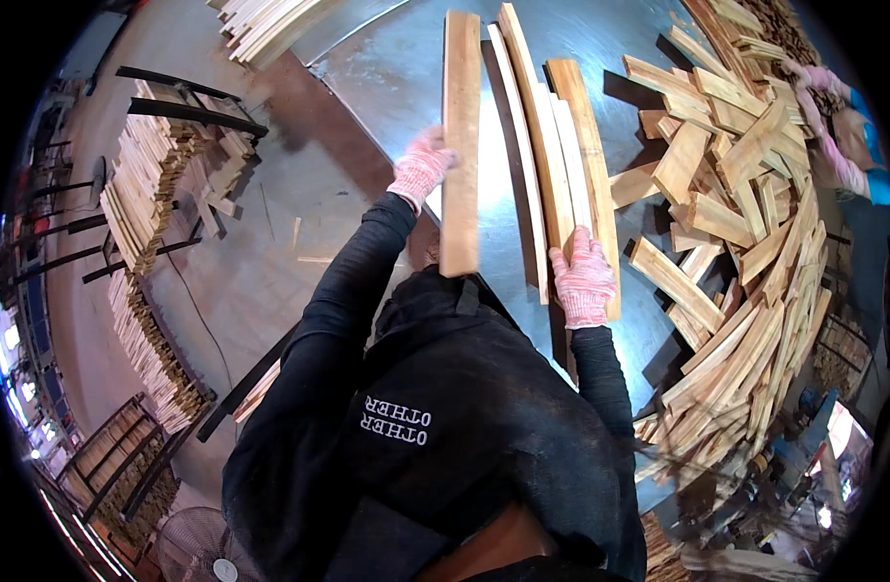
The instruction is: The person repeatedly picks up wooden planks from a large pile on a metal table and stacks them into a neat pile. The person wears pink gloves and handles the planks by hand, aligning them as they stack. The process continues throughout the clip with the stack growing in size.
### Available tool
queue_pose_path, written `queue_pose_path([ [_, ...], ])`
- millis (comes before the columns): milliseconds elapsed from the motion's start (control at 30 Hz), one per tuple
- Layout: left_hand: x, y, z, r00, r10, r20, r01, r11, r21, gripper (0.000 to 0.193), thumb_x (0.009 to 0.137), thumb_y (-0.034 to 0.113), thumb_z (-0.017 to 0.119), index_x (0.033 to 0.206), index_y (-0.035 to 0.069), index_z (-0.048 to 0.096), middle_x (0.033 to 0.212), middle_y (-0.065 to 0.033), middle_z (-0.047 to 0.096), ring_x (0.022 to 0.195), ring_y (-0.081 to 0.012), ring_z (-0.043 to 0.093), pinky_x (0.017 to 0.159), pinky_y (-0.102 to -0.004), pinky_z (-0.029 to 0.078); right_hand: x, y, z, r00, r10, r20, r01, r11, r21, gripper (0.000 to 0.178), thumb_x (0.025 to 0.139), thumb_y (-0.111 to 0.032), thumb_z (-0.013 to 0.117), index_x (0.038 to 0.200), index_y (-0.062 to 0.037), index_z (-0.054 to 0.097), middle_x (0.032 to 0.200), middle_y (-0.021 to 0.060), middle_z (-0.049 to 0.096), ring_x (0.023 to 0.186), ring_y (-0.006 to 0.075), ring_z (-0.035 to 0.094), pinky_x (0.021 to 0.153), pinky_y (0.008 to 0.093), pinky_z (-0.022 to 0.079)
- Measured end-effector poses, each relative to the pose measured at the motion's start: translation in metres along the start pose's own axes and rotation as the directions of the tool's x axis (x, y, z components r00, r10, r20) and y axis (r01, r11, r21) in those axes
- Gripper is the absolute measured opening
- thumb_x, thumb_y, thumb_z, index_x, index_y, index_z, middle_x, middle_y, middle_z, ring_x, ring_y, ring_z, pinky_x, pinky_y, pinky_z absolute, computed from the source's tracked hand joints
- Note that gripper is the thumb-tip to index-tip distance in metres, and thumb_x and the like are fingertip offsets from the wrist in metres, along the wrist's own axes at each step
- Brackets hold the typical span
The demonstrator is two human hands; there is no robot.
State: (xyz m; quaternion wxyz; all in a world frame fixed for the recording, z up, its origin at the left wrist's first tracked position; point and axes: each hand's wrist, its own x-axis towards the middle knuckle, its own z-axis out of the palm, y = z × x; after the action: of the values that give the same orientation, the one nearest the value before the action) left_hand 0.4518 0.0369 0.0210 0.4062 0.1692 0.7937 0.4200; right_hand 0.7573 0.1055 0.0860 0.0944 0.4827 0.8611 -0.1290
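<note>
My left hand (426, 167), in a pink-and-white knit glove, is closed on the left edge of a long wooden board (461, 145). The board stands lengthwise in front of me, near the table's left edge, and its near end is slightly blurred. To the right, my gloved right hand (585, 278) is closed over the near ends of several wooden strips (569, 155). Its thumb side lies toward the left, and the strips' ends are partly hidden beneath it. Between my hands a thin curved strip (520, 165) lies on the metal table (387, 68).
A large loose heap of wooden pieces (746, 223) covers the table's right side. Another person's gloved hand (813, 82) is at the heap's far right. On the floor to the left are stacked strips on a black metal rack (144, 184), and a fan (198, 548) stands lower left.
</note>
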Motion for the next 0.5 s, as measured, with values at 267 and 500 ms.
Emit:
queue_pose_path([
  [267,-0.112,0.026,0.068,0.940,0.333,0.079,-0.338,0.870,0.358,0.098,0.075,0.049,0.078,0.148,-0.003,0.036,0.142,-0.0284,0.049,0.132,-0.0391,0.049,0.110,-0.0429,0.041,0.003,0.019,0.005,0.997,-0.062,-0.049,0.062,0.998,0.003,0.051,0.097,-0.037,0.054,0.140,-0.0094,0.046,0.115,0.0203,0.064,0.096,0.0401,0.067,0.080,0.0509,0.054],
  [500,-0.116,-0.001,0.132,0.968,0.250,-0.002,-0.185,0.723,0.665,0.104,0.075,0.040,0.078,0.154,0.000,0.024,0.151,-0.0281,0.034,0.138,-0.0404,0.038,0.113,-0.0468,0.033,-0.021,0.019,-0.003,0.987,-0.130,-0.090,0.124,0.990,-0.065,0.069,0.086,-0.034,0.071,0.144,-0.0083,0.043,0.118,0.0166,0.060,0.103,0.0334,0.063,0.085,0.0459,0.052],
])
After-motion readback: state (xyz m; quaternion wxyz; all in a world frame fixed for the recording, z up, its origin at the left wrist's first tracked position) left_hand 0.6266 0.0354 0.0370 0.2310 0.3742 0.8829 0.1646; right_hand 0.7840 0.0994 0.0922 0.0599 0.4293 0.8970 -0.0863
